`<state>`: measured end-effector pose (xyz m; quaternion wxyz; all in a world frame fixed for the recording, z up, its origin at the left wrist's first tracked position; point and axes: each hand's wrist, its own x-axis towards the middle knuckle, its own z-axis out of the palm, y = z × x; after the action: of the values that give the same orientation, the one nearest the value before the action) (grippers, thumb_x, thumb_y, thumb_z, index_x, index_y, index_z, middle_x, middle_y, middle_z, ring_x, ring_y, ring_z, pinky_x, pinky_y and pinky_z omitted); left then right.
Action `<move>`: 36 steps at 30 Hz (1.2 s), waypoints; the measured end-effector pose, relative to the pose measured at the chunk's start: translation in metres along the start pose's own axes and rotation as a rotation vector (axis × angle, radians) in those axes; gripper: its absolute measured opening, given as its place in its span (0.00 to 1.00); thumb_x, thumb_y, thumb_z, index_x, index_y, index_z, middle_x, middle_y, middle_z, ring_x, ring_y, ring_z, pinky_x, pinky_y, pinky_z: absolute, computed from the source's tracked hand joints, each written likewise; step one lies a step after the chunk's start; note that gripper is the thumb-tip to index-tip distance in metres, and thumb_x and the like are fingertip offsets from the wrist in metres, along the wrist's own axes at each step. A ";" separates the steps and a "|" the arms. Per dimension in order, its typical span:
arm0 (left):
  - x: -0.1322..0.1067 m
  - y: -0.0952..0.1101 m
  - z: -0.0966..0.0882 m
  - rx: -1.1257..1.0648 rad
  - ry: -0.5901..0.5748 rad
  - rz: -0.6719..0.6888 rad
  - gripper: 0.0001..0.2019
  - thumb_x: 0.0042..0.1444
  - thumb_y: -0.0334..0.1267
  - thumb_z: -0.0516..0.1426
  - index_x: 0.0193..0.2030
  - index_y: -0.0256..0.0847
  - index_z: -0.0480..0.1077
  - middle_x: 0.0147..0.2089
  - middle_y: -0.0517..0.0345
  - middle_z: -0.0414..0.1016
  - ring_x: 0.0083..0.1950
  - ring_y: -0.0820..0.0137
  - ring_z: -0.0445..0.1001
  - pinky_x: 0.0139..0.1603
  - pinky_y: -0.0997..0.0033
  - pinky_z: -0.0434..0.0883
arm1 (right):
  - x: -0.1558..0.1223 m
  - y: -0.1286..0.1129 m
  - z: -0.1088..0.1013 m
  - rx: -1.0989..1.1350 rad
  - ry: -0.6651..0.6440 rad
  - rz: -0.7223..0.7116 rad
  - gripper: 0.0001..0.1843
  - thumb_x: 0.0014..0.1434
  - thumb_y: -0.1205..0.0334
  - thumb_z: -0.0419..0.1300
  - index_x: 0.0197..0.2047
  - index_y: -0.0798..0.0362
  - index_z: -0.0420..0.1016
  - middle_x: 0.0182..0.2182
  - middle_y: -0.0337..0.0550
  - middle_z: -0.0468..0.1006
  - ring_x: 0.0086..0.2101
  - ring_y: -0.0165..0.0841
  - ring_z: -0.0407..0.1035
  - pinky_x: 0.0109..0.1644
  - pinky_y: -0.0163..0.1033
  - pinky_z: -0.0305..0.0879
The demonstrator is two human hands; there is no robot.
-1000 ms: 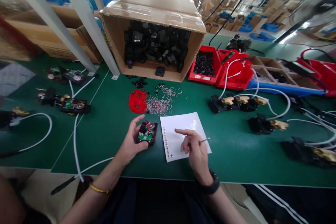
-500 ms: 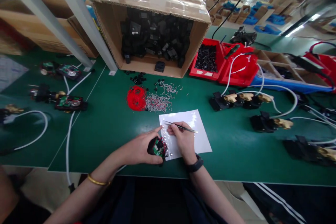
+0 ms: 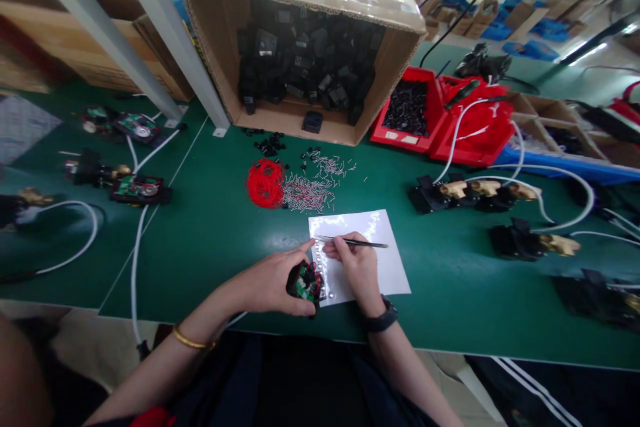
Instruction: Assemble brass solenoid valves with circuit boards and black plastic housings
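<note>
My left hand (image 3: 273, 283) is closed round a small black housing (image 3: 305, 281) with a green circuit board and red wires inside, held at the left edge of a white sheet (image 3: 373, 250). My right hand (image 3: 353, 267) pinches slim metal tweezers (image 3: 350, 241), their tip pointing left over a column of tiny round silvery parts (image 3: 319, 267) stuck along the sheet's left side. Both hands are close together above the green table mat (image 3: 220, 240).
A bundle of red wire (image 3: 265, 183) and a scatter of small metal pins (image 3: 310, 190) lie behind the sheet. Further back stands an open cardboard box (image 3: 300, 40) of black parts, with red bins (image 3: 410, 110) to its right. Brass-fitted assemblies (image 3: 470, 192) with white tubes lie right; circuit-board units (image 3: 140, 188) left.
Over the second my left hand carried the housing from left of the sheet to its near left edge. My right hand turned the tweezers to point left over the small parts.
</note>
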<state>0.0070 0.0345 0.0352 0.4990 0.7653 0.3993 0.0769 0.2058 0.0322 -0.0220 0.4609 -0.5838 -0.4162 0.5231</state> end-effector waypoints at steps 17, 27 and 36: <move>-0.016 0.001 -0.002 -0.091 0.431 0.029 0.35 0.35 0.48 0.68 0.52 0.42 0.64 0.60 0.46 0.62 0.60 0.53 0.62 0.58 0.51 0.63 | -0.003 0.004 0.001 0.116 0.006 -0.044 0.15 0.54 0.53 0.64 0.35 0.53 0.65 0.26 0.43 0.80 0.28 0.36 0.77 0.33 0.38 0.74; 0.011 -0.034 0.045 -0.402 0.867 0.112 0.39 0.44 0.35 0.65 0.60 0.46 0.50 0.60 0.47 0.58 0.61 0.56 0.62 0.61 0.51 0.60 | -0.017 -0.039 0.000 0.706 -0.053 0.237 0.13 0.44 0.61 0.71 0.31 0.53 0.72 0.28 0.43 0.81 0.34 0.36 0.77 0.36 0.34 0.73; 0.013 -0.040 0.049 -0.376 0.909 0.142 0.31 0.43 0.36 0.67 0.54 0.45 0.61 0.60 0.49 0.60 0.63 0.55 0.61 0.63 0.50 0.57 | -0.030 -0.050 0.031 0.689 -0.051 0.146 0.11 0.43 0.62 0.71 0.27 0.53 0.74 0.31 0.44 0.81 0.38 0.37 0.75 0.50 0.43 0.65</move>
<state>0.0195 0.0159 -0.0251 0.3974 0.5764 0.5026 0.5071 0.1715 0.0177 0.0323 0.5814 -0.4090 -0.1838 0.6789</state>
